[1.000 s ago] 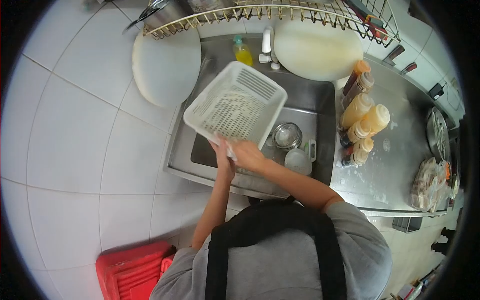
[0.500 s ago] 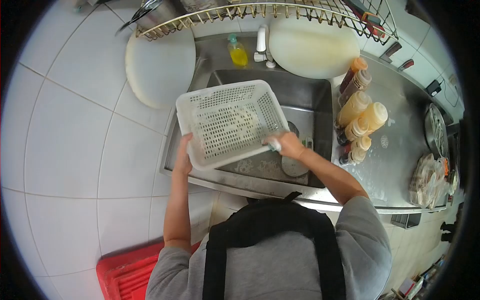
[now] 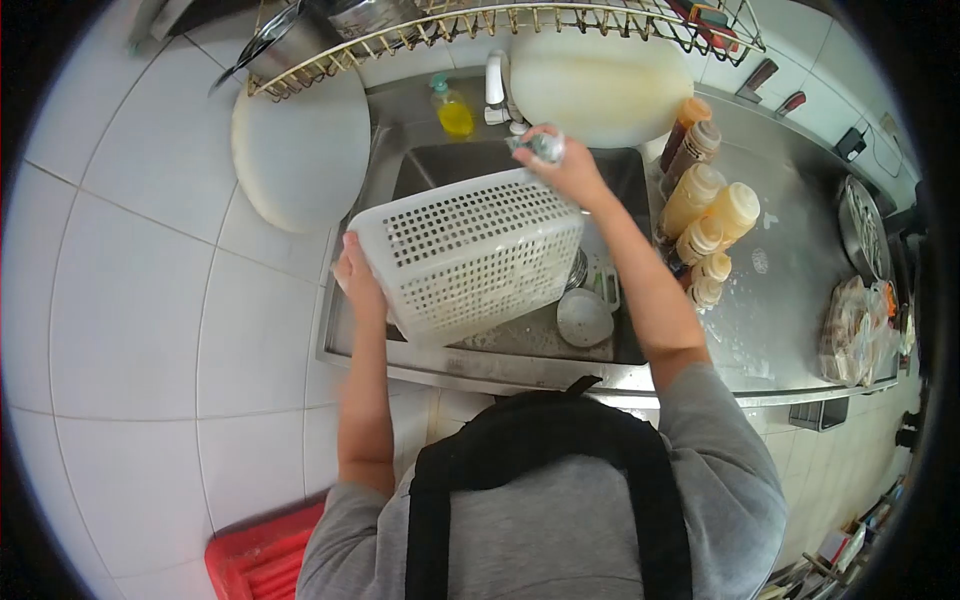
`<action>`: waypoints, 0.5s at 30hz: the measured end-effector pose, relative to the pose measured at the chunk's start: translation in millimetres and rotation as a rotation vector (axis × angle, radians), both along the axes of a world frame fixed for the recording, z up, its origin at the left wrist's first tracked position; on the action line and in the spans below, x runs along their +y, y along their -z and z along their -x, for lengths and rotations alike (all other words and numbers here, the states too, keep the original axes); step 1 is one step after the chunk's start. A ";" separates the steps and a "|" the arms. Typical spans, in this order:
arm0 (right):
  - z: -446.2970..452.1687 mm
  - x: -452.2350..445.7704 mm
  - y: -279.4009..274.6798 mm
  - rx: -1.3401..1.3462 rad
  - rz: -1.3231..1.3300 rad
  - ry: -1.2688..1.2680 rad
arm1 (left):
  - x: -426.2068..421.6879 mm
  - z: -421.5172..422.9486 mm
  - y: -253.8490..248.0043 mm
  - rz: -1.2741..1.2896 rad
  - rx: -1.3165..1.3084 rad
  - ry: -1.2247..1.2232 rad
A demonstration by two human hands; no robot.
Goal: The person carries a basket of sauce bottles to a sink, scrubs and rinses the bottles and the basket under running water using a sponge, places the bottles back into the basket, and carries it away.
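Observation:
A white perforated plastic basket (image 3: 480, 255) is held tilted over the steel sink (image 3: 435, 160), its outer walls turned up towards me. My left hand (image 3: 360, 278) grips its left end. My right hand (image 3: 570, 170) is at the basket's far right edge, fingers closed round a small soapy scrubber (image 3: 546, 147), whitish with some green. Whether that hand also touches the basket I cannot tell. Under the basket's right side, a round pale dish-like piece (image 3: 585, 318) lies in the sink.
Behind the sink are a soap bottle (image 3: 455, 115), a white faucet (image 3: 495, 82) and a pale cutting board (image 3: 605, 85). Several sauce bottles (image 3: 695, 200) line the right side. A wire rack (image 3: 500, 18) hangs above; a red plastic piece (image 3: 260, 550) is at lower left.
The basket has been tipped from open side up to outer walls up. My right hand has moved from its near right corner to the far edge with the scrubber. My left hand still holds the left end.

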State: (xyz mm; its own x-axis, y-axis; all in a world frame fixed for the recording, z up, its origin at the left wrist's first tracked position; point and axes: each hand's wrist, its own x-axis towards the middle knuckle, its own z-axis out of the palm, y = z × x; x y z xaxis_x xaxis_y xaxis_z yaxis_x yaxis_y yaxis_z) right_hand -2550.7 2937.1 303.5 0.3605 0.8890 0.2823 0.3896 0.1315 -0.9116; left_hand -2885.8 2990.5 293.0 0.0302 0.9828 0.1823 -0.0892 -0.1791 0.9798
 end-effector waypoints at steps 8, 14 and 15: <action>129.0 -20.6 0.4 -0.076 -0.237 -0.160 | -18.6 -36.4 -6.4 -0.116 0.149 -0.157; 66.7 14.0 26.2 0.040 -0.148 0.091 | -23.6 -14.0 -21.9 -0.132 0.166 -0.115; 115.1 -3.3 1.3 -0.031 -0.249 0.004 | -24.0 -15.5 -18.2 -0.155 0.263 -0.125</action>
State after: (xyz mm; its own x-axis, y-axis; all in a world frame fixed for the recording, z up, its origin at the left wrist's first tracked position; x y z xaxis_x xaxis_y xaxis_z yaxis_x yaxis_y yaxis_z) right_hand -2665.8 2933.8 302.2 0.3514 0.7895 0.5031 0.4176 0.3488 -0.8390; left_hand -2870.4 2966.6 311.1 -0.0233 0.9431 0.3316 0.1958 -0.3210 0.9266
